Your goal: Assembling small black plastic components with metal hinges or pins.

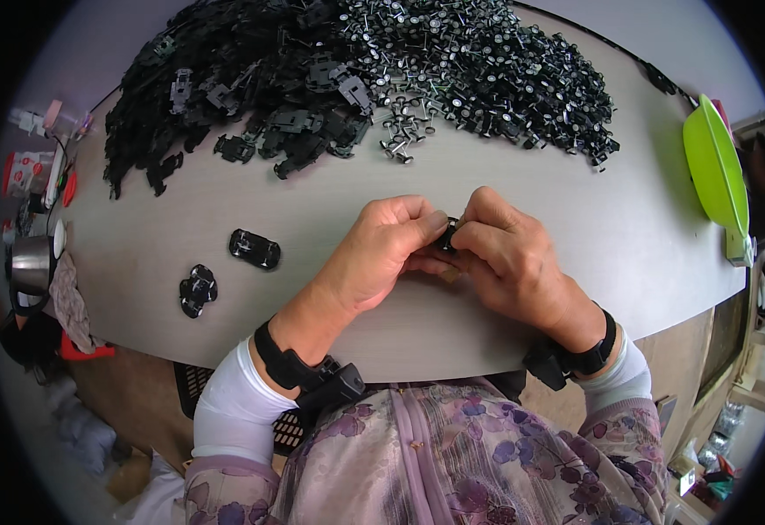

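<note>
Close together over the table, my left hand (387,245) and my right hand (509,254) pinch a small black toy car part (450,234) between their fingertips. Most of that part is hidden by the fingers, so its full shape cannot be made out. To the left of my left hand lie a black toy car base (255,249) and, a little nearer to me, a second black toy car piece (198,290) with pale spots at its edges.
Black plastic toy car chassis (299,122) form a heap at the far left. Beside it spreads a pile of wheels on metal axles (505,79). A lime-green basin (716,166) stands at the table's right edge; a metal pot (34,262) is at the left.
</note>
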A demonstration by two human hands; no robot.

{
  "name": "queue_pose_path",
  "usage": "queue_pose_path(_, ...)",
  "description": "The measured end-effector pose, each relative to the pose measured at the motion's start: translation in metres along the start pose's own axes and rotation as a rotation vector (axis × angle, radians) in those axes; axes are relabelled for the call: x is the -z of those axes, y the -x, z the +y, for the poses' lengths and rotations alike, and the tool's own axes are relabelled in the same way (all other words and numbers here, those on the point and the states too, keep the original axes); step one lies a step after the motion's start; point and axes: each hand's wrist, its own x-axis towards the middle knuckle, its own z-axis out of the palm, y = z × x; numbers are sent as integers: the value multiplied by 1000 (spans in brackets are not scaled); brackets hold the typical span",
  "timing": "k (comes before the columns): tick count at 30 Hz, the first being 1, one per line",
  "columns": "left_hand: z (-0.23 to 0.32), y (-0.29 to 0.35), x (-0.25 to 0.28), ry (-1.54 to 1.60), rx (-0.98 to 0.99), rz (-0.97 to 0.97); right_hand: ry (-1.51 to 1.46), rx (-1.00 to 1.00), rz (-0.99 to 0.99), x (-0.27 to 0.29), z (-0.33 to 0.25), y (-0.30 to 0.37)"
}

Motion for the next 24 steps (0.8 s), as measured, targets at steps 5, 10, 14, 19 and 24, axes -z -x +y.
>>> queue_pose_path(5,7,6,-5,-98,-73,20,-61,8,44,-3,2,2)
queue_pose_path(10,7,13,0,-138,-110,46,-166,-1,27,-17,0,0)
queue_pose_path(14,14,30,12,-353,-157,260,-471,-62,-31,-22,13,-6)
queue_pose_path(19,26,78,46,-517,-255,485,-55,-89,131,-29,45,-41)
queue_pose_path(24,58,132,71,-1076,-150,820,233,20,106,-44,63,-63)
